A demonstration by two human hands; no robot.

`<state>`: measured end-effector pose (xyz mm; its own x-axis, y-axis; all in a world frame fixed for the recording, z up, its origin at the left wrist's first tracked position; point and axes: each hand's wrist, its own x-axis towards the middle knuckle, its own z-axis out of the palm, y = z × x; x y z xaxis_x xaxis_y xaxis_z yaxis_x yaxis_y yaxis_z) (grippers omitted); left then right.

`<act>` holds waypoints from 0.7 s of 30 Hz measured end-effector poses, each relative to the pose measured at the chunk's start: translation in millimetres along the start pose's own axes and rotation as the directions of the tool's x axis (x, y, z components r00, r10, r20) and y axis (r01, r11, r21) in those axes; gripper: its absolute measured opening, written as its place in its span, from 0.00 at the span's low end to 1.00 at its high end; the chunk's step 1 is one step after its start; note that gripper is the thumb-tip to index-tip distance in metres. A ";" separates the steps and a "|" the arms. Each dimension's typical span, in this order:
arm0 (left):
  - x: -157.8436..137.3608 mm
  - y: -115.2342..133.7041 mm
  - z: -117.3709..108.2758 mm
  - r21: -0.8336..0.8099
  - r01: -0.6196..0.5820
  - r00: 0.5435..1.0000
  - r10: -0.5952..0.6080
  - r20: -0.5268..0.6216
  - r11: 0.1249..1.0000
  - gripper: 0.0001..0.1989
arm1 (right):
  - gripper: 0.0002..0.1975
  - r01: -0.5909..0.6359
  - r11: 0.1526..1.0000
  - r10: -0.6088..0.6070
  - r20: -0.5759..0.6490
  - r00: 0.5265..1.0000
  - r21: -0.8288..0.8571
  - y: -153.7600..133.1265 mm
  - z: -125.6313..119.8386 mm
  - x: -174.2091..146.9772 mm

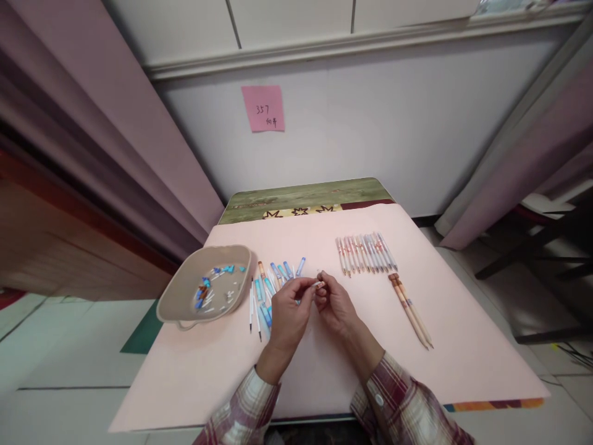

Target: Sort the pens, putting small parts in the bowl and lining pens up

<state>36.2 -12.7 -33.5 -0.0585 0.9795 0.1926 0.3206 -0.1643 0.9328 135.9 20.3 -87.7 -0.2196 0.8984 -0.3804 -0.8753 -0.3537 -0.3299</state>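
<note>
Head camera: above and behind my left hand (288, 310) and right hand (336, 306), facing forward and down.
Sleeves (245, 405): nearest the lens, behind my hands, cut by the bottom edge.
Table (301, 192): seen from above at a slant, around my hands.
Wall (370, 123): farther off, beyond my hands.
Floor (69, 408): in view either side.

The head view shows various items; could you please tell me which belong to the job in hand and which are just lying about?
Probably in the job:
small piece between left hand and right hand
blue tubes
white refills
tub with small bits
row of pens
two brown-topped pens

Seemingly just about:
pink note
curtain
</note>
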 end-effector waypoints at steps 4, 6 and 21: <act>-2.1 1.1 -4.7 0.209 -0.140 0.989 0.146 -0.013 0.968 0.06 | 0.08 -0.019 1.000 0.019 -0.018 1.000 0.025 0.5 -3.8 2.8; -2.6 0.7 -6.1 0.256 -0.177 0.983 0.184 -0.006 0.951 0.06 | 0.08 -0.025 0.999 0.026 -0.027 0.999 0.040 0.7 -5.4 4.4; -5.2 -5.5 -1.7 0.285 -0.178 0.984 0.178 0.026 0.942 0.05 | 0.08 -0.246 0.952 0.249 0.005 0.969 0.181 5.3 -5.0 2.9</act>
<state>33.2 -17.1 -39.1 0.0243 0.9375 0.3471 0.5814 -0.2957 0.7579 132.8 19.7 -94.8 -0.4328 0.7833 -0.4462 -0.8576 -0.5104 -0.0642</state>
